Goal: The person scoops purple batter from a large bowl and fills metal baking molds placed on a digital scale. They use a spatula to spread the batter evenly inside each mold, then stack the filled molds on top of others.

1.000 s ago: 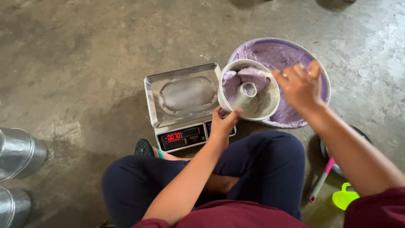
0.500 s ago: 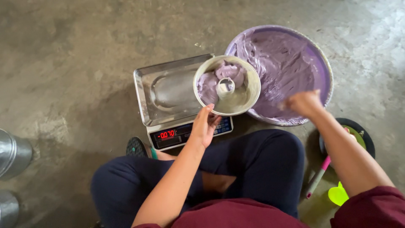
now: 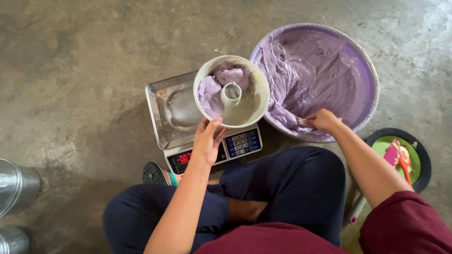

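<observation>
Left hand [image 3: 207, 139]: gripping near rim of tube cake pan [image 3: 231, 91], part-filled with purple batter, held over scale tray [image 3: 169, 113]. Right hand [image 3: 322, 120]: closed, in purple batter at near edge of large basin [image 3: 372, 80], just right of pan.

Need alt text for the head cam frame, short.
Seen from above, a seated person's left hand holds a tube cake pan partly filled with purple batter above a digital scale, while the right hand reaches into a large bowl of purple batter on the concrete floor. Metal tins sit at far left.
</observation>
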